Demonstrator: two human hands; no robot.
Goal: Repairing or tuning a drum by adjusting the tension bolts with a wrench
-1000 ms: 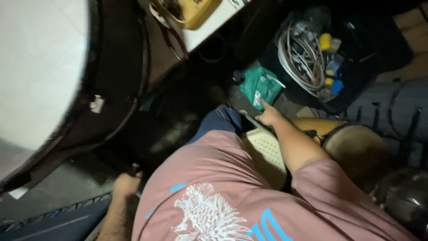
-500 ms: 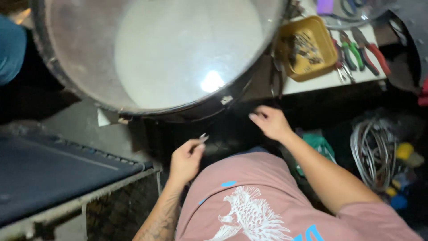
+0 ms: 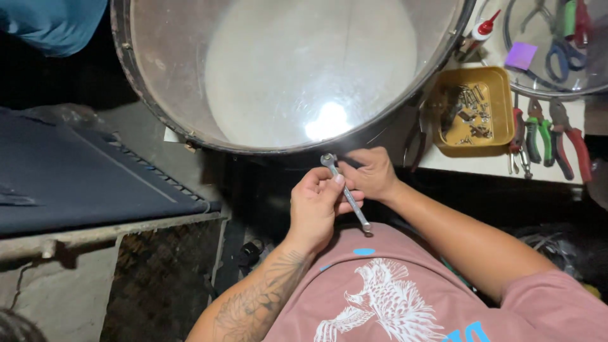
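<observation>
wrench (image 3: 345, 193) – small, stiff steel, light, likely slick | left hand (image 3: 316, 206) pinches mid-shank, right hand (image 3: 373, 174) closed beside it – grip shank, not ends | drum (image 3: 285, 69) just above

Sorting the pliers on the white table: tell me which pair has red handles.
The pliers farthest right, beside the green-handled pair. Its long red handles point toward the table edge; the others show green or darker grips.

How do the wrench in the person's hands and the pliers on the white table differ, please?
The wrench is bare silver metal; the pliers have green and red handles. The wrench is held by the left hand and right hand; the pliers lie untouched on the table. Both are hand tools.
</observation>
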